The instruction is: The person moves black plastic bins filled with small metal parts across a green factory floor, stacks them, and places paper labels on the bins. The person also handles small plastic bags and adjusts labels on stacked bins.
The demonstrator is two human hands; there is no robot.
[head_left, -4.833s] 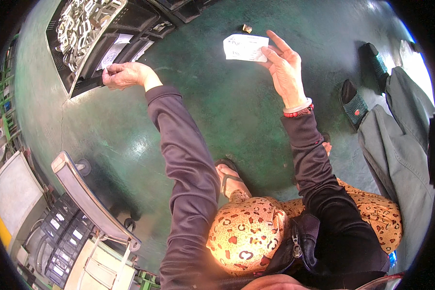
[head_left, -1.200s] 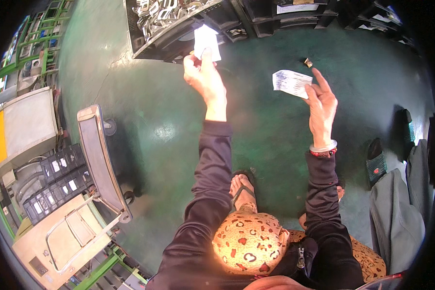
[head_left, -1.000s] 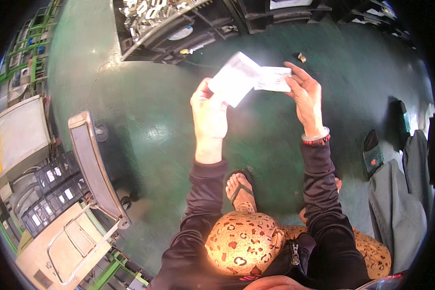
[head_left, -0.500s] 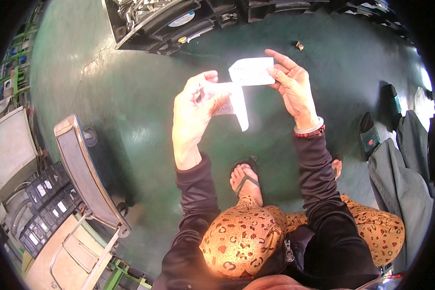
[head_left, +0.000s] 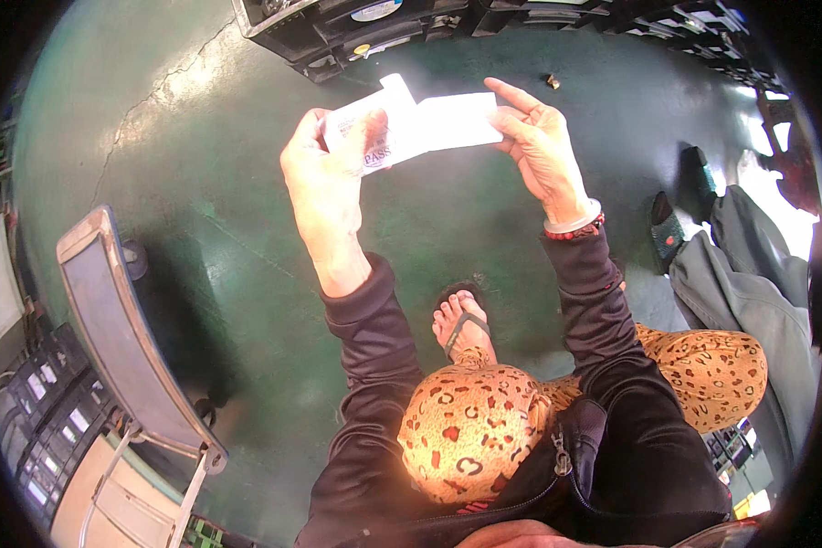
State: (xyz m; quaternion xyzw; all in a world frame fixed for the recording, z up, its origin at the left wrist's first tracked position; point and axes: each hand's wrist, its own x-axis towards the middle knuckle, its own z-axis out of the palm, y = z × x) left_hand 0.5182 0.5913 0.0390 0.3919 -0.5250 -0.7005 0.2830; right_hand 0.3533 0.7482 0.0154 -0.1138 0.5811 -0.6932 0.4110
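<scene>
Well, at the near left a grey panel with a metal rim (head_left: 128, 333) slants over the green floor (head_left: 274, 338), well apart from the hands. Right of it, the left hand (head_left: 324, 187) holds the left slip (head_left: 397, 119) in a narrow pinch: the thumb lies flat across the paper's front face, the fingers curl behind its left edge, and the sheet reaches out beyond the thumb toward the right. Past it, on the far side, stands a black crate (head_left: 324, 38).

The right slip (head_left: 457, 121) comes next, its left end against the other sheet; glare whitens both, so I cannot tell whether they overlap or merely meet. The right hand (head_left: 543, 155) grips the right slip by its right end, thumb in front, while the index finger stretches free past the top edge.

The step in hand looks like holding the two papers side by side for viewing; the next move would call for a light, steady pinch, since thin sheets bend easily.

Farther right, a small brassy piece (head_left: 553, 81) lies on the floor, and beyond it grey trousers (head_left: 744, 274) mark another person close by.
</scene>
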